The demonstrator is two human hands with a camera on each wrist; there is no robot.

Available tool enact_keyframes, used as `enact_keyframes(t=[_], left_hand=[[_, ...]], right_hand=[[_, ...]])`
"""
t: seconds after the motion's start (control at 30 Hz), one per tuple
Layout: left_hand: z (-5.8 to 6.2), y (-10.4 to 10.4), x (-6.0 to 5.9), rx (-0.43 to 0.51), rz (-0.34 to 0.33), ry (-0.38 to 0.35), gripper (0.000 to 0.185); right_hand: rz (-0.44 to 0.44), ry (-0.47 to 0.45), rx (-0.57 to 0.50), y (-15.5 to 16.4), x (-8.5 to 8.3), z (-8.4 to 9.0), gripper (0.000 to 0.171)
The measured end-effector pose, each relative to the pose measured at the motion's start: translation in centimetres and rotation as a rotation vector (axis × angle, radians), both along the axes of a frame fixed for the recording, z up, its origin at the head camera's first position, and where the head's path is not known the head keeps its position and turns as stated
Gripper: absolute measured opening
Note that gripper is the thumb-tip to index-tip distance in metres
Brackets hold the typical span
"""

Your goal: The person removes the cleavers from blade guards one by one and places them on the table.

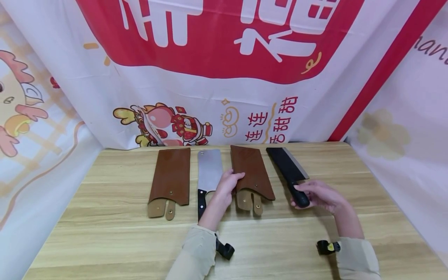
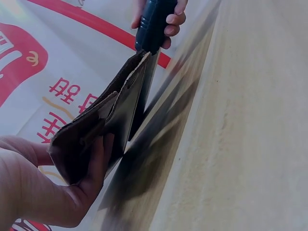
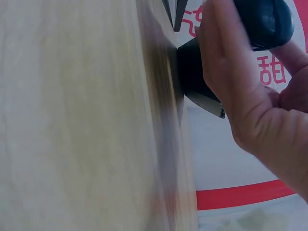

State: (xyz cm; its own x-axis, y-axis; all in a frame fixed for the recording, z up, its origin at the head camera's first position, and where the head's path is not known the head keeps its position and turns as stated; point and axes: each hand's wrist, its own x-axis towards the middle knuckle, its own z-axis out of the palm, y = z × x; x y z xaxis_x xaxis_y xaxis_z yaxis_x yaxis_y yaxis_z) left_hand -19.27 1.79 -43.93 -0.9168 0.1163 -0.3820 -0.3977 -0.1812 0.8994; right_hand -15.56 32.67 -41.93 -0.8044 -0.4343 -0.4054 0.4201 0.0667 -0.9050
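My left hand [image 1: 226,186] grips a brown leather knife sheath [image 1: 252,167] by its left edge. The thumb is on top, and in the left wrist view the fingers curl under the sheath [image 2: 86,120]. Its open end faces me, with two tan straps at the mouth. To the right, my right hand [image 1: 322,196] holds a black-bladed cleaver [image 1: 285,163] by its black handle [image 2: 155,26]. The blade points away from me, tilted to the left, outside the sheath. In the right wrist view, fingers wrap the handle [image 3: 269,21] close over the table.
A silver cleaver [image 1: 210,167] with a black riveted handle lies left of the gripped sheath, partly hidden by my left forearm. Further left lies a second brown sheath [image 1: 170,175]. The wooden table [image 1: 273,249] ends at a printed cloth backdrop [image 1: 217,89].
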Motion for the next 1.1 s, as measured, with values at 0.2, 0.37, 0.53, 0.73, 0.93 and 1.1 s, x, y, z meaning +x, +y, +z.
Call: enact_keyframes(t=[0.2, 0.37, 0.53, 0.73, 0.93, 1.1], left_hand=[[-0.3, 0.1, -0.1, -0.07, 0.02, 0.058, 0.047], [-0.3, 0.2, -0.1, -0.149, 0.036, 0.14, 0.055], [-0.2, 0.1, -0.1, -0.397, -0.009, 0.267, 0.062], [0.3, -0.3, 0.0, -0.743, -0.128, 0.344, 0.067], [0.7, -0.7, 0.2, -0.881, -0.193, 0.326, 0.066], [1.2, -0.5, 0.6, -1.005, -0.224, 0.356, 0.059]], right_hand=[[0.032, 0.012, 0.06, 0.0, -0.2, -0.3, 0.025], [0.025, 0.024, 0.12, -0.2, 0.0, -0.3, 0.023], [0.026, 0.062, 0.227, -0.7, -0.2, -0.3, 0.019], [0.0, 0.073, 0.353, -1.3, -0.4, -0.3, 0.033], [-0.014, 0.086, 0.433, -2.4, -0.5, 0.0, 0.045], [0.004, 0.124, 0.525, -3.1, -0.2, 0.4, 0.034]])
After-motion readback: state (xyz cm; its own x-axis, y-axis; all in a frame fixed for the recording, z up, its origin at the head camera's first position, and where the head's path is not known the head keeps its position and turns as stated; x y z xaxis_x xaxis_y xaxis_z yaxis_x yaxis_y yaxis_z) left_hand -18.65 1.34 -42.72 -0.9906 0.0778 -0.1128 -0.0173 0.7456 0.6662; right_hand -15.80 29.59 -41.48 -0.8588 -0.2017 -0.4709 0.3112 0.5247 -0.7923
